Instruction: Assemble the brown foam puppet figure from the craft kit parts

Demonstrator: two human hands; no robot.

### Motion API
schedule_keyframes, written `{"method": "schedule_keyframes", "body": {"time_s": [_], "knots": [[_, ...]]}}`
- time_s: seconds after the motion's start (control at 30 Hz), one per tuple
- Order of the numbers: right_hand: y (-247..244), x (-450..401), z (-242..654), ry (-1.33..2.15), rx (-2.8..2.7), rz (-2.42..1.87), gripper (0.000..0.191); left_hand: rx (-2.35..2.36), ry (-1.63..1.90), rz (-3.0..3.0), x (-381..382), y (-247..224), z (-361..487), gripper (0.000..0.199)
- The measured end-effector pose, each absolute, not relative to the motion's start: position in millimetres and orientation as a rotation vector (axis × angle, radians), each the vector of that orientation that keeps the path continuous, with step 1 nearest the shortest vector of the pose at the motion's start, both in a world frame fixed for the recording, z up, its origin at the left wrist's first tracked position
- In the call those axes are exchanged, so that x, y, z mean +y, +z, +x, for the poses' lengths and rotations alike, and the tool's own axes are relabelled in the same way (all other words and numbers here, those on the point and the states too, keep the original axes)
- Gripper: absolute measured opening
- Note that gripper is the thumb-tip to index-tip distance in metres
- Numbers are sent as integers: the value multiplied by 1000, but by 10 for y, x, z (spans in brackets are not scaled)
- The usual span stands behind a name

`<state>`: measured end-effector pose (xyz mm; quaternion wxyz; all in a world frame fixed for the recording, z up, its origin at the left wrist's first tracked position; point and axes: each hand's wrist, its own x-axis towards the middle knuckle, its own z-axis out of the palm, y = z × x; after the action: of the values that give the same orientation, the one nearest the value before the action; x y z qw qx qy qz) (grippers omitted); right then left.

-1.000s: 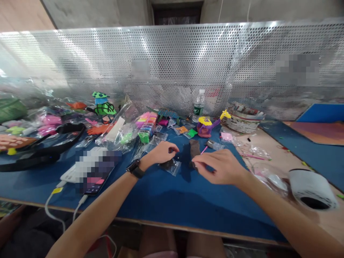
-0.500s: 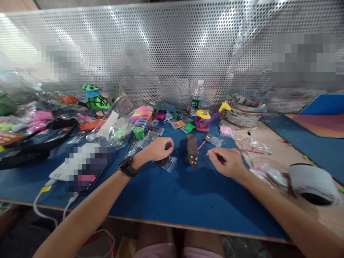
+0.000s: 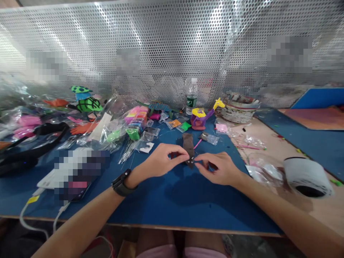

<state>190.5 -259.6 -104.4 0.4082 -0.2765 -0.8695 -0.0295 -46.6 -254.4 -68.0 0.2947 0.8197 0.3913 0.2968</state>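
A dark grey clay animal (image 3: 187,142) with small white eyes lies on the blue tabletop, its head toward me. At the left side of its head, my left hand (image 3: 168,160) is closed in a pinch; anything between those fingertips is too small to make out. From the other side my right hand (image 3: 219,168) reaches to the head, fingertips drawn together close to the eye. What they pinch, if anything, is hidden. A pink stick (image 3: 198,144) lies beside the body, by a small clear bag with dark clay (image 3: 209,138).
Behind stand a water bottle (image 3: 191,96), a purple and yellow clay giraffe (image 3: 200,118) and a woven basket (image 3: 239,109). Bagged coloured clay (image 3: 137,120) and thin wires (image 3: 129,152) lie left, near a phone (image 3: 83,179) with cables. A white roll (image 3: 307,175) sits right.
Both hands have come inward to the clay animal's head, the left from over a small bag of dark clay, the right from beside the animal. The view has shifted slightly.
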Motion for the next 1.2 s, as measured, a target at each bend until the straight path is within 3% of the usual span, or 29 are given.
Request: {"method": "schedule_keyframes", "body": {"time_s": [0.17, 0.43, 1.2], "knots": [[-1042, -2632, 1900, -75, -2237, -685, 11, 1207, 857, 2301, -2457, -710, -517, 47], [-1067, -2583, 1932, -88, -2221, -664, 15, 1236, 801, 2313, -2133, -916, -721, 15], [-1046, -2509, 2000, -78, -2185, -709, 18, 1364, 752, 2322, -1971, -1042, -813, 13]]}}
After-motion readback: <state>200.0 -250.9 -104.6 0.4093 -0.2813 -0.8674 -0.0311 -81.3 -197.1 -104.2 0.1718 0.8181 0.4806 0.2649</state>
